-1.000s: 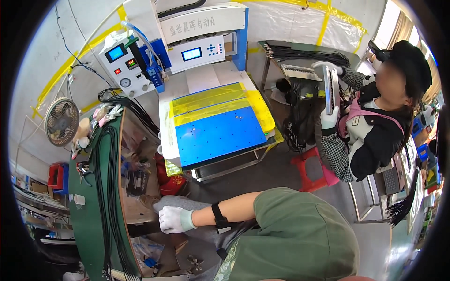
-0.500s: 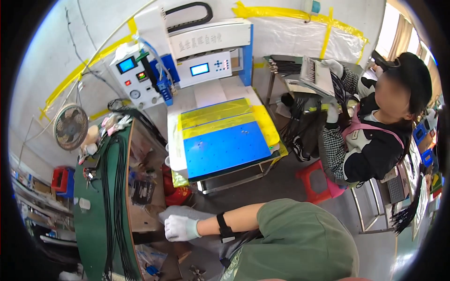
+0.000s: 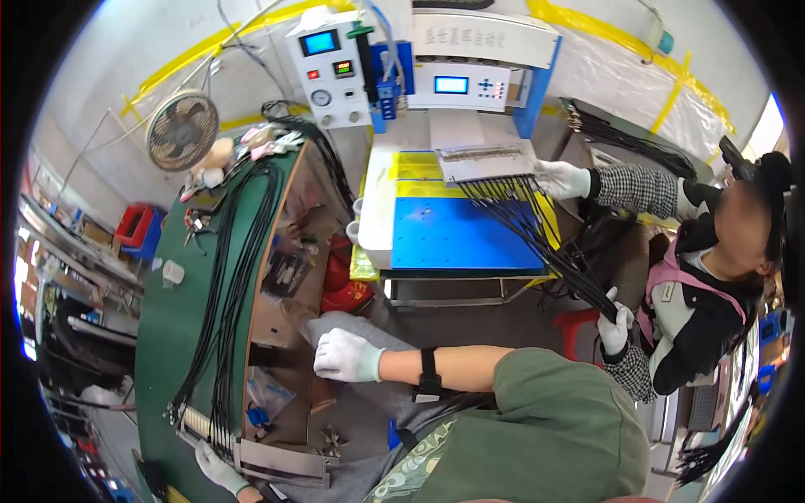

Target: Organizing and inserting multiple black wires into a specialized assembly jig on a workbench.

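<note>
Dozens of thin black cables [image 3: 226, 277] lie side by side along the green bench [image 3: 168, 327], running from its far end, where a round wire-guarded fan [image 3: 182, 130] stands, down to a flat metal bar [image 3: 268, 457] that clamps their near ends in a row; the left hand [image 3: 220, 469], in a white knit glove, has its fingers closed on the end of that bar at the bench's near edge; the right hand [image 3: 345, 355], also gloved in white, hangs loosely curled with nothing in it, just beside the bench's open brown side, a black strap round the bare forearm behind it; further right a machine carries a smooth blue plate [image 3: 457, 235] bordered with yellow tape, and a co-worker's gloved hand [image 3: 560, 178] rests on a grey metal strip [image 3: 486, 161] from which another fan of black cables [image 3: 545, 243] droops towards that person's other hand [image 3: 616, 327].
</note>
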A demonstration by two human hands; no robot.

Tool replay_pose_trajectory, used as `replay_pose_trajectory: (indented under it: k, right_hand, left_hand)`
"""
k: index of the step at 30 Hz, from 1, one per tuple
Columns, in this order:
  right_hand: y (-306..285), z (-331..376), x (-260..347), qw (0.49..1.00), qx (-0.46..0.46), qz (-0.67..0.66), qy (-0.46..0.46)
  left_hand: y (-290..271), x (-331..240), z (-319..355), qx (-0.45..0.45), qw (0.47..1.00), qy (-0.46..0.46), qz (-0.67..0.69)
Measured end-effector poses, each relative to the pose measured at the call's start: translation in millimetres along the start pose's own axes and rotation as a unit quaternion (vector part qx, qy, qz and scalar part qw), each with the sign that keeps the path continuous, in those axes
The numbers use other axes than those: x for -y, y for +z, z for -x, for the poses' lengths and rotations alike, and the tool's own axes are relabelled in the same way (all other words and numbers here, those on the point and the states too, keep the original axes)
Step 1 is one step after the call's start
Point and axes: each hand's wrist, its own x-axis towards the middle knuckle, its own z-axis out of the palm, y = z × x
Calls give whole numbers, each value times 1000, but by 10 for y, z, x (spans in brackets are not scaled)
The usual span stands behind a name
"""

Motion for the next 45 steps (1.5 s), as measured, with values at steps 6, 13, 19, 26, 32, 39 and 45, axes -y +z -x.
replay_pose_trajectory:
  k: [6, 13, 19, 26, 32, 39, 45]
  right_hand:
    - [-60, -33, 19, 1000, -4, 7, -5]
    - [9, -41, 69, 1000, 14, 8, -1]
    - [24, -38, 82, 1000, 15, 17, 0]
    - [-13, -56, 37, 1000, 12, 21, -2]
    - [63, -188, 235, 997, 70, 25, -17]
    - [28, -5, 85, 999, -42, 8, -12]
    - [83, -40, 66, 1000, 3, -6, -7]
  left_hand:
    - [26, 97, -57, 13, 1000, -6, -19]
    - [18, 154, -50, 6, 1000, -1, 10]
    - [44, 250, -66, 4, 1000, -4, 20]
    - [96, 90, -108, 16, 1000, -1, 22]
    - [-169, 167, 10, 1, 998, -37, 47]
    - [46, -126, -4, -34, 999, -17, -15]
    - [11, 132, -85, -5, 1000, 5, -11]
